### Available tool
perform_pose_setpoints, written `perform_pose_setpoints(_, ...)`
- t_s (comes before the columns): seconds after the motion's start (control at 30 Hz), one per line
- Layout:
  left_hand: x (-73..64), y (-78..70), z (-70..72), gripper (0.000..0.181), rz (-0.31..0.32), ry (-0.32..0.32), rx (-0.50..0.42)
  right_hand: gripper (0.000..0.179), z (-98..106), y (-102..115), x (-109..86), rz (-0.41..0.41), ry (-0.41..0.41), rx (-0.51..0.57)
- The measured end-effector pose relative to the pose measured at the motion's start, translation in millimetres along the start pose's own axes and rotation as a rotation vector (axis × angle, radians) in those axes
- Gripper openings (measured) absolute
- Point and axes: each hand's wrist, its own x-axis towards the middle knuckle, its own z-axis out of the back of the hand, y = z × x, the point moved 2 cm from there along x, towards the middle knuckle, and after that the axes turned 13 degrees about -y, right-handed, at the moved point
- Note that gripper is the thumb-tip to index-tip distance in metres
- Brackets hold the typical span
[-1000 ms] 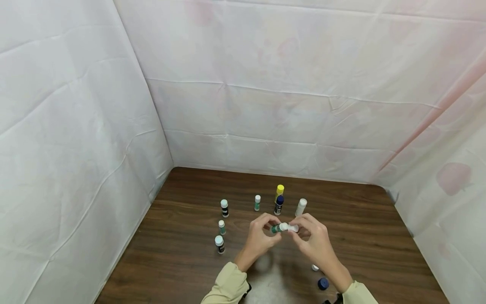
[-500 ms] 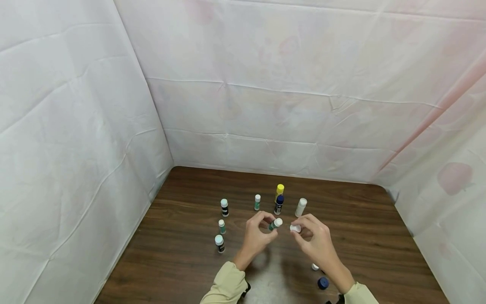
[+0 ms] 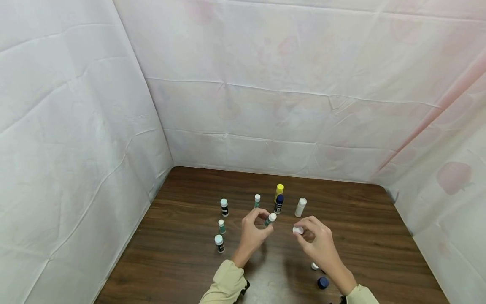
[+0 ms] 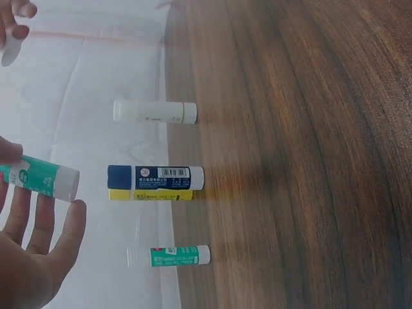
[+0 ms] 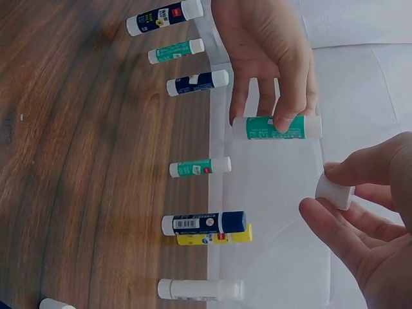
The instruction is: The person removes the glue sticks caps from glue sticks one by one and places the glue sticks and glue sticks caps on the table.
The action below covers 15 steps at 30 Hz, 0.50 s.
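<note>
My left hand (image 3: 252, 234) grips a green-labelled glue stick (image 5: 277, 127) with white ends, held above the table and tilted in the head view. In the right wrist view, the left thumb lies across its label. My right hand (image 3: 319, 240) pinches a white cap (image 5: 333, 191) between thumb and fingers. A gap separates the cap from the glue stick. Just beyond the left hand stands a smaller green glue stick (image 3: 257, 199). A white glue stick (image 3: 301, 207) stands beyond the right hand.
Navy-capped (image 3: 279, 204) and yellow (image 3: 280, 188) glue sticks stand close together at the back. To the left stand two white-capped dark ones (image 3: 224, 207) and a small green one (image 3: 222, 226). A navy cap (image 3: 322, 283) and a white cap (image 3: 314, 266) lie near the right forearm.
A second ago the cap and the glue stick met between my hands. The left hand has since drawn left with the glue stick; the right has shifted slightly right with the cap.
</note>
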Motion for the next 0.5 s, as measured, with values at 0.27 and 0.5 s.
perform_pose_setpoints(0.27,3.3,1.9,2.8,0.024,0.041,-0.044,0.004,0.029,2.1,-2.1,-3.4,-0.033,0.007,-0.028)
perform_pose_setpoints(0.5,6.9,5.4,5.8,0.024,0.058,-0.072,0.008,0.028,3.6,-6.6,-8.0,-0.043,0.02,-0.052)
